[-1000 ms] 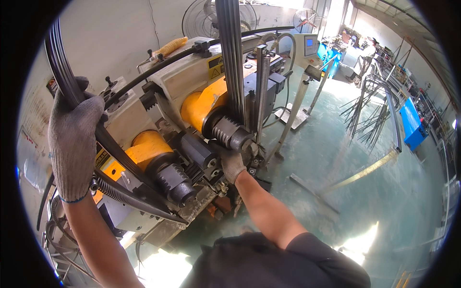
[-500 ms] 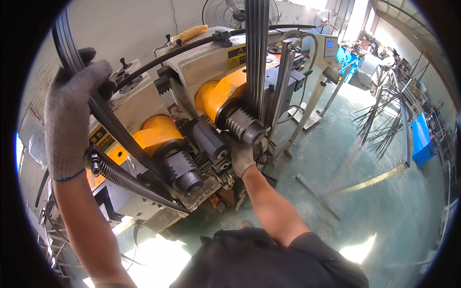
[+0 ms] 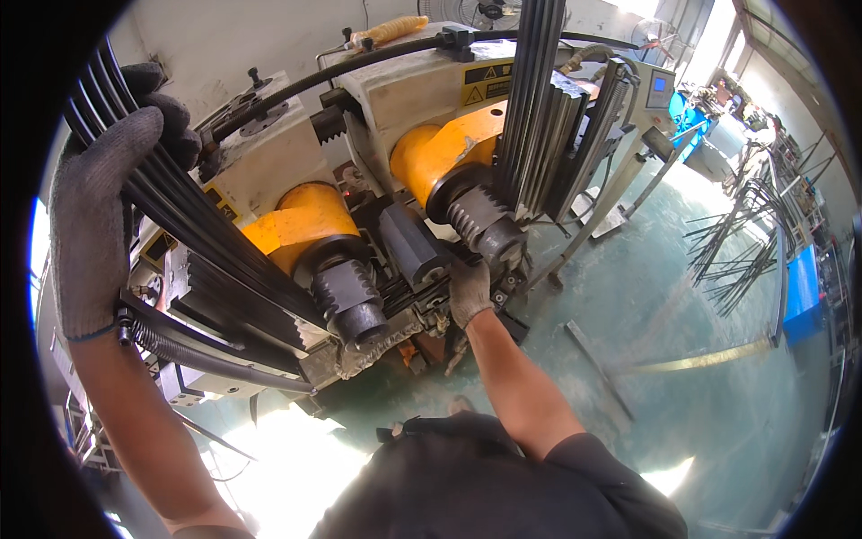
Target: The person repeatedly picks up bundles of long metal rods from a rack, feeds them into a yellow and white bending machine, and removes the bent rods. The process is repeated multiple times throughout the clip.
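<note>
My left hand (image 3: 112, 171), in a grey knit glove with darker fingers, wraps round a bundle of long black metal bars (image 3: 211, 229) slanting up to the left. The bars' lower end runs into the bending machine (image 3: 395, 81), beside a dark toothed cylinder (image 3: 350, 296). My gloved right hand (image 3: 469, 286) reaches in low by the black faceted block (image 3: 413, 242), below the second toothed cylinder (image 3: 485, 220). Its fingers curl in among the dark parts, and what they grip is hidden. A second bundle of black bars (image 3: 530, 108) rises steeply on the right.
Grooved blocks (image 3: 242, 301) and a coil spring (image 3: 193, 352) lie below the left bars. Orange arms (image 3: 310, 216) carry the cylinders. A black hose (image 3: 359, 63) arches behind. Loose bars (image 3: 741, 225) are piled at right, near a blue box (image 3: 802, 292) and a post (image 3: 588, 193).
The grooved blocks on both sides have drawn away from the bars. The left bundle has fanned out, with my left hand lower and further left. My right hand stays beside the block.
</note>
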Tool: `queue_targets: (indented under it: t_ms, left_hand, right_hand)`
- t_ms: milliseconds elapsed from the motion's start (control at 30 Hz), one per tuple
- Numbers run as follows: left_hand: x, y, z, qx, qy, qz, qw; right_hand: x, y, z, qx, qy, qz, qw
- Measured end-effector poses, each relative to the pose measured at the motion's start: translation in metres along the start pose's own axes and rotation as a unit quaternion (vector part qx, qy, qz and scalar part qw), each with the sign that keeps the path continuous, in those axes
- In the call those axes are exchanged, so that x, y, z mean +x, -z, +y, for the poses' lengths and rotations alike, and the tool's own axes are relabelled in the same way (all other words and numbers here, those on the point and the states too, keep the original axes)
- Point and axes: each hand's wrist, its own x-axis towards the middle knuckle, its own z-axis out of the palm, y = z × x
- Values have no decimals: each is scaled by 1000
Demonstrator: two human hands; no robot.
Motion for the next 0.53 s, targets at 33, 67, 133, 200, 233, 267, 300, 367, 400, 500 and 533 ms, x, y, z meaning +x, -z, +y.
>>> queue_targets:
  t_ms: [33, 67, 133, 200, 233, 267, 300, 367, 400, 500, 533]
  left_hand:
    - [0, -1, 0, -5, 4, 3, 1000]
    - [-1, -1, 0, -4, 4, 2, 1000]
    - [0, -2, 1, 2, -1, -4, 1000]
    - [-2, -2, 0, 24, -4, -2, 1000]
    - [-3, -1, -1, 40, -2, 5, 999]
    - [-3, 0, -2, 54, 6, 3, 998]
    - [-2, 2, -2, 95, 19, 7, 995]
    - [-2, 5, -2, 90, 31, 3, 995]
    - [-2, 6, -1, 96, 40, 3, 995]
    - [-6, 3, 5, 110, 58, -4, 992]
    - [-8, 0, 6, 115, 64, -5, 991]
  right_hand:
    - [0, -1, -1, 3, -12, 3, 1000]
    - [-1, -2, -1, 2, -3, -6, 1000]
    - [-3, -3, -5, 1, -11, 5, 1000]
    - [-5, -7, -9, 5, -14, 8, 1000]
    - [-6, -9, -12, 9, -17, 10, 1000]
    - [-7, -11, -15, -2, -17, 7, 1000]
    - [-7, -13, -18, -13, -18, 3, 1000]
    - [-9, -15, -25, -26, -37, 0, 999]
    - [-13, -14, -29, -27, -57, 2, 998]
    - [-14, -9, -26, -34, -84, -14, 996]
    - [-12, -6, -22, -75, -33, -50, 995]
